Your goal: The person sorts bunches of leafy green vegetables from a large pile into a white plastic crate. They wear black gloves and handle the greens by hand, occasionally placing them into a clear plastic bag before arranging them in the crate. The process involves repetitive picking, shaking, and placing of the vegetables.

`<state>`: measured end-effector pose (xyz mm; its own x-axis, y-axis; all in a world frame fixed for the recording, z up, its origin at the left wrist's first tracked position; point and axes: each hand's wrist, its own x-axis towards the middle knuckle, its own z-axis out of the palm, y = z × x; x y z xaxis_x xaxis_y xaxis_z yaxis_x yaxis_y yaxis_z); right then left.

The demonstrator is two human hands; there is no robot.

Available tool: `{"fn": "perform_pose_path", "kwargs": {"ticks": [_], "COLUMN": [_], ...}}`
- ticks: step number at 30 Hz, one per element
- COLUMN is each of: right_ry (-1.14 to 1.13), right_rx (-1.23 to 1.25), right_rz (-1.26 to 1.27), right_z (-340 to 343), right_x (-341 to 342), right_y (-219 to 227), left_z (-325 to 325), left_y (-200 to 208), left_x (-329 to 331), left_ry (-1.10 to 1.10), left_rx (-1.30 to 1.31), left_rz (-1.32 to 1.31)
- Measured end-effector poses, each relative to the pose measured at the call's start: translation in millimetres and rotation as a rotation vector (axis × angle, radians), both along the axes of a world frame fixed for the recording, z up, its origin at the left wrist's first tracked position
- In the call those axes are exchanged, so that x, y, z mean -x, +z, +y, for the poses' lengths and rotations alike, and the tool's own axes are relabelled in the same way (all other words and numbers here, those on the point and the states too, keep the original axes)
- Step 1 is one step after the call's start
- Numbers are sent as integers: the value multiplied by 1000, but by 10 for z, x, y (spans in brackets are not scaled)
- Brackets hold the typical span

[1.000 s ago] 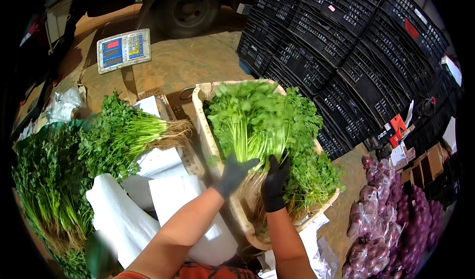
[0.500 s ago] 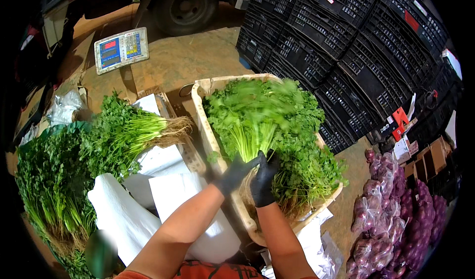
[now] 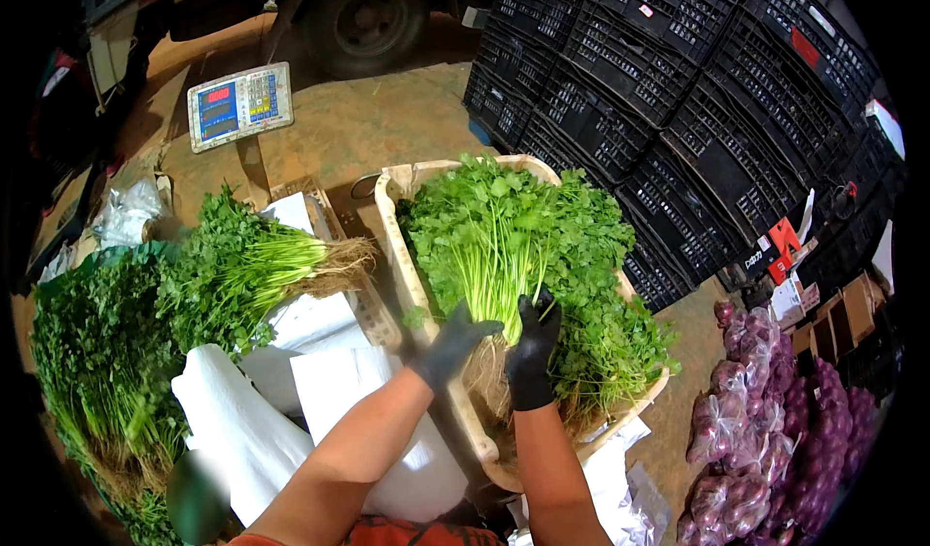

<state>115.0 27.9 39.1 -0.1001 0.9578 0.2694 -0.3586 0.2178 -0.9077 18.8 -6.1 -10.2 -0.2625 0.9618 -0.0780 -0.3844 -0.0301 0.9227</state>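
Note:
Both my hands wear dark gloves and meet at the base of a rooted bunch of coriander (image 3: 494,265) above the cream plastic crate (image 3: 389,218). Closed around the stems from the left side is my left hand (image 3: 455,344), its thumb pointing across them. My right hand (image 3: 532,352) grips the right side of the same bunch, fingers curled upward against the stems. Pale, stringy roots (image 3: 487,376) hang down between the two hands, while the leaves fan out away from me. More leafy coriander (image 3: 605,299) fills the crate beneath and to the right.
A scale display (image 3: 239,106) stands at far left, behind another rooted bunch (image 3: 281,260) lying on white wrapping. Heaped greens (image 3: 107,372) lie at the left. Black crates (image 3: 668,110) are stacked at far right, with bagged purple onions (image 3: 736,401) nearer. A truck wheel (image 3: 368,21) is behind.
The bunch's leaves, blurred before, are now sharper and spread wider. My right hand has shifted slightly right, parting a little from the left hand.

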Motion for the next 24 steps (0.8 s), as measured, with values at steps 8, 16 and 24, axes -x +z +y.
{"fn": "perform_pose_path", "kwargs": {"ticks": [8,16,24], "right_ry": [-134,-69,-102], "right_rx": [-195,307,-38], "right_rz": [-197,411,-16], "right_z": [-132,-176,-139], "right_x": [96,134,92], "right_y": [136,197,273], "left_z": [111,28,1], "left_y": [-178,-4,71], "left_x": [26,-55,-39], "left_ry": [-118,120,122], "left_rx": [50,64,35], "left_rz": [-132,-114,-25]}}
